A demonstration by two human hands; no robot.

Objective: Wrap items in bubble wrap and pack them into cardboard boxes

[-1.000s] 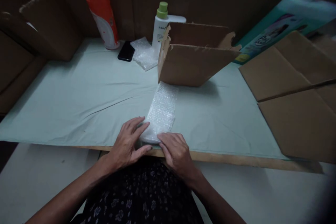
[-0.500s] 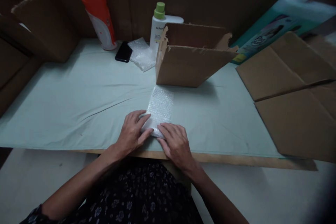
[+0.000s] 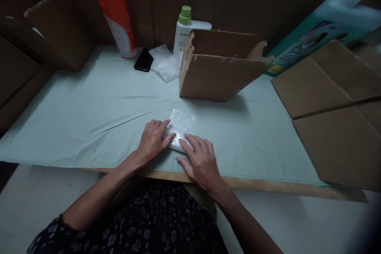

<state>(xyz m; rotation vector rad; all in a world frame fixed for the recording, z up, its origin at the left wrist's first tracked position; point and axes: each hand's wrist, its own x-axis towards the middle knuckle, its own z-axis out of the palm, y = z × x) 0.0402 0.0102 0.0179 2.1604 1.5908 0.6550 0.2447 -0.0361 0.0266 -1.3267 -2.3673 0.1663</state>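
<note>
A small bundle of bubble wrap (image 3: 182, 125) lies on the pale green sheet (image 3: 89, 111) covering the table, just in front of me. My left hand (image 3: 153, 139) grips the bundle's left end, fingers curled over it. My right hand (image 3: 199, 159) presses on its near right side, fingertips resting on the wrap. Whatever is inside the wrap is hidden.
An open, torn cardboard box (image 3: 220, 71) stands just beyond the bundle. Behind it are a white bottle with a green cap (image 3: 182, 33), loose bubble wrap (image 3: 165, 63), a black phone (image 3: 143, 60) and an orange-and-white pack (image 3: 117, 12). Flat cardboard sheets (image 3: 333, 115) cover the right side.
The long strip of bubble wrap has been rolled up away from me into a short bundle. Both hands moved forward with it, away from the table edge.
</note>
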